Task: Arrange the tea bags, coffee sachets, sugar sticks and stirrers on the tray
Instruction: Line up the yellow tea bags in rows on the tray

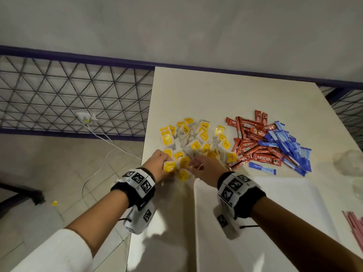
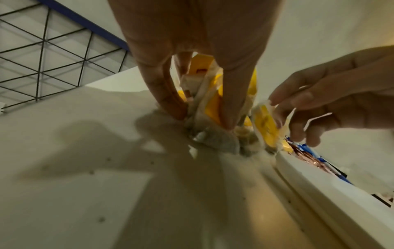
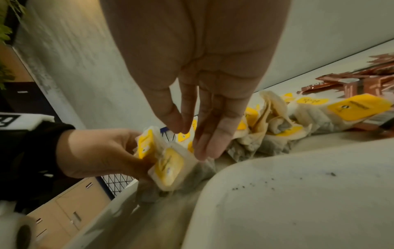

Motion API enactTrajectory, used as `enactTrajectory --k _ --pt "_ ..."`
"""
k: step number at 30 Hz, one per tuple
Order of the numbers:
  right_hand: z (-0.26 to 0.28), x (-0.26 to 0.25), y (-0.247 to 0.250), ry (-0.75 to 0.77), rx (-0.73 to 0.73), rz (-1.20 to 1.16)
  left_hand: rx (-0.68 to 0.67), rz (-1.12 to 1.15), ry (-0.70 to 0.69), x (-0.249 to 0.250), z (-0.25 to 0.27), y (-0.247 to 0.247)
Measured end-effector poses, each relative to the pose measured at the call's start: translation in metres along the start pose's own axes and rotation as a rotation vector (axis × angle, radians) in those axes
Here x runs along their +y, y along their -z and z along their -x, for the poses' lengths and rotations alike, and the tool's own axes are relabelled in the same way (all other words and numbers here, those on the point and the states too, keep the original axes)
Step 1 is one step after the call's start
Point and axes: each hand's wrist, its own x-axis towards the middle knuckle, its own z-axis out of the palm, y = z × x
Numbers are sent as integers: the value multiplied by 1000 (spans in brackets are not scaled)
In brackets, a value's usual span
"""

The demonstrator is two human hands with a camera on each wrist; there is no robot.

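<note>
The tray (image 1: 284,203) lies nearest, white and bare but for dark specks seen in the right wrist view. At its far-left corner, the left hand (image 1: 160,165) grips a small stack of tea bags (image 1: 170,166), thumb and fingers curled round them, the lower ends brushing the table (image 1: 196,91). Beside it, the right hand (image 1: 204,167) reaches in with fingers straight and relaxed; in the left wrist view its fingertips (image 2: 281,101) touch 1 tea bag beside that stack.

These bags look light, soft and floppy, their paper likely to tear or spill; the stiffer yellow tags seem the best hold, several pinched flat together.

Beyond the tray's far edge lies the loose tea pile (image 1: 196,142), then red coffee sachets (image 1: 253,146) and blue sugar sticks (image 1: 288,146) to the right. Pink stirrers (image 1: 353,226) lie right of the tray.

The table is smooth and white. Left of the tray, a wire mesh rail (image 1: 68,95) stands over tiled floor (image 1: 68,173), and a plain wall (image 1: 196,26) is farthest.
</note>
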Motion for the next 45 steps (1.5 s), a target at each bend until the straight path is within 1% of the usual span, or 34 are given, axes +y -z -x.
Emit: enactTrajectory --k 2,4,6,9,12,15,18,20,22,26,28,29,32,34,37,39,42,45 --pt "-1 0 -5 -8 4 -27 28 44 -10 -4 5 3" --pt "-1 -1 -8 4 8 -18 53 157 4 -11 10 5" --pt "0 -1 -9 11 26 -8 70 330 32 -17 13 9" --pt "3 -1 -8 13 39 5 17 598 87 -22 20 16" --pt "9 -7 -7 48 -54 3 -28 845 114 -22 27 18" --pt "17 -16 -9 103 -151 46 -109 965 127 -16 31 19" --pt "20 -19 -11 98 -187 117 -203 1020 141 -3 34 23" --pt "22 -19 -10 91 -162 46 -235 1042 134 5 35 24" --pt "26 -17 -5 75 -145 -176 -279 1062 118 13 38 24" --pt "42 -10 5 -47 -175 -703 -369 1139 97 28 43 18" --pt "49 -4 7 -108 -156 -917 -387 1153 91 35 44 11" --pt "52 -1 8 -125 -144 -986 -396 1162 90 39 46 7" --pt "56 11 7 -126 -95 -1022 -419 1215 109 45 48 -2" --pt "56 18 8 -128 -61 -1026 -418 1282 174 42 49 -6" --pt "54 29 12 -88 -12 -1018 -333 1335 290 34 50 -11" --pt "53 35 16 -54 -11 -1001 -275 1337 350 34 54 -11" --pt "47 43 17 -35 12 -942 -216 1258 391 38 58 -15" --pt "44 44 22 13 -52 -834 -237 1131 407 47 59 -21"
